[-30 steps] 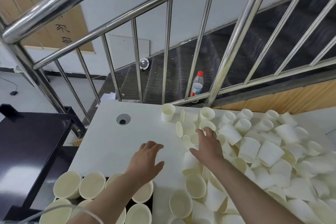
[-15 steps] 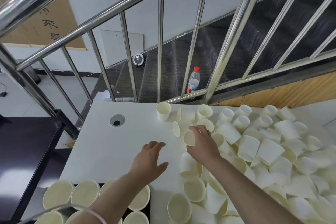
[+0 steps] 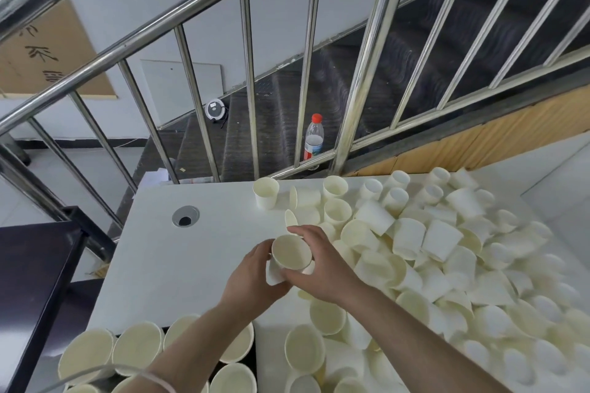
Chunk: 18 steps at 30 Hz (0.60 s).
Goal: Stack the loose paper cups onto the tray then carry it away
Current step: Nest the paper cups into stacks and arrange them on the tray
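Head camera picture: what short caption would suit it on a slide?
Both hands, left and right, grip a cream paper cup above the white table, beside a loose cup pile.

Both bare forearms reach up from the bottom of the frame to its centre, where the left hand and right hand meet, fingers curled round a cream paper cup, a thin pale band on the left wrist.

The paper cups look matt and cream, thin-walled. The tabletop is smooth white with a faint sheen. The railing is polished, shiny metal. The far bottle is clear plastic with a red cap. The stairs look dark and rough-textured.
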Motion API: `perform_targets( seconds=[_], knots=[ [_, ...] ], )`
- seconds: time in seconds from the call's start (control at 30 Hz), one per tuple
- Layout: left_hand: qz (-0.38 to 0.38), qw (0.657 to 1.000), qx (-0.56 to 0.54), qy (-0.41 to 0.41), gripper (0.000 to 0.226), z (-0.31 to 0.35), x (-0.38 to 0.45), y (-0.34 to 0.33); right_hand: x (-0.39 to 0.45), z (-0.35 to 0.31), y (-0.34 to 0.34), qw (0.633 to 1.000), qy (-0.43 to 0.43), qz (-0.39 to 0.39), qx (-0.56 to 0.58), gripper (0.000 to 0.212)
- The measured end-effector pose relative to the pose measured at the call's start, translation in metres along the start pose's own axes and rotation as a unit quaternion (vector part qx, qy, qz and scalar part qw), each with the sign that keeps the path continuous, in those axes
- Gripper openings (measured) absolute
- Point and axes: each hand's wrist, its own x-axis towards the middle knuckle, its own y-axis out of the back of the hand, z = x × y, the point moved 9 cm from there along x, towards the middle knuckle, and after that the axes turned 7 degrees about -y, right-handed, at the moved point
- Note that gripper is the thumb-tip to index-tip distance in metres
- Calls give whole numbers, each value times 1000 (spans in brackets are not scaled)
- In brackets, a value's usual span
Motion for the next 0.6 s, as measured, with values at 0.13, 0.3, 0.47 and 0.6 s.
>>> perform_targets(
  seconds=[0.13, 0.3, 0.47, 0.6],
  knots=[
    [-5, 1000, -14, -22, 75, 13, -7, 0, -13, 4, -4, 1000, 2, -20, 8, 69],
    [-23, 999, -2, -34, 85, 23, -12, -11, -29, 10, 1, 998, -16, -25, 47, 59],
    [-34, 999, 18, -26, 78, 24, -16, -13, -39, 45, 56, 981, -81, 127, -123, 50],
    [-38, 999, 29, -19, 78, 26, -21, -14, -40, 96, 78, 933, -200, 59, -293, 76]
  ],
)
